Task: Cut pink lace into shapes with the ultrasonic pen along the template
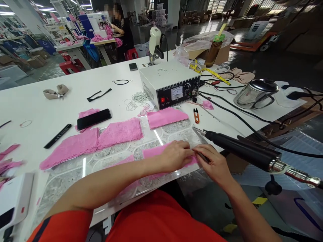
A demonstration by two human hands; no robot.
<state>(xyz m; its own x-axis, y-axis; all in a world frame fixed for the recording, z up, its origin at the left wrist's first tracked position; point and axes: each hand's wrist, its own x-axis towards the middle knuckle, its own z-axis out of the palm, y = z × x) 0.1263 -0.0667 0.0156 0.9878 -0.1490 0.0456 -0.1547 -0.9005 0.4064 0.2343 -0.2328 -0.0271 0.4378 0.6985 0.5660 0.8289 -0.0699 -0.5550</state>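
My left hand (176,155) lies palm down on a strip of pink lace fabric (153,153) on a patterned glass plate (106,154), fingers curled together and pressing the strip. My right hand (214,164) meets it from the right, fingers pinched on the strip's end, with a thin dark tool under the fingers that I cannot make out. Just past the hands a black handheld ultrasonic cutter (242,151) rests on a stand, its metal tip pointing left.
A white control box (171,85) with a dial stands behind the plate. Pink lace stacks (118,132), a folded pink piece (166,117), a black phone (94,119), orange snips (196,116), cables and a glass kettle (256,94) lie around. Another person sits at a far sewing table.
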